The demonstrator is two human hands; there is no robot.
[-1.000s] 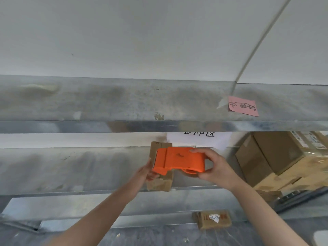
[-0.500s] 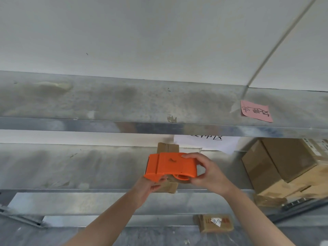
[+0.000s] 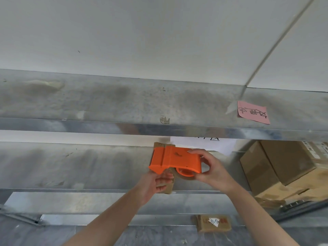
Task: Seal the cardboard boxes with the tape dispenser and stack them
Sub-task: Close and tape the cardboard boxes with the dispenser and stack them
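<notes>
Tape dispenser, blocky orange plastic, gripped by right hand, left hand apparently holding small cardboard box.

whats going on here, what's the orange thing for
A person is sealing a small cardboard box. The left hand holds the box up in front of a metal shelf, and the right hand grips the orange tape dispenser held over it. Larger boxes sit piled to the right.

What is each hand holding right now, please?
Left hand: holds the small cardboard box.
Right hand: grips the orange tape dispenser.
</notes>
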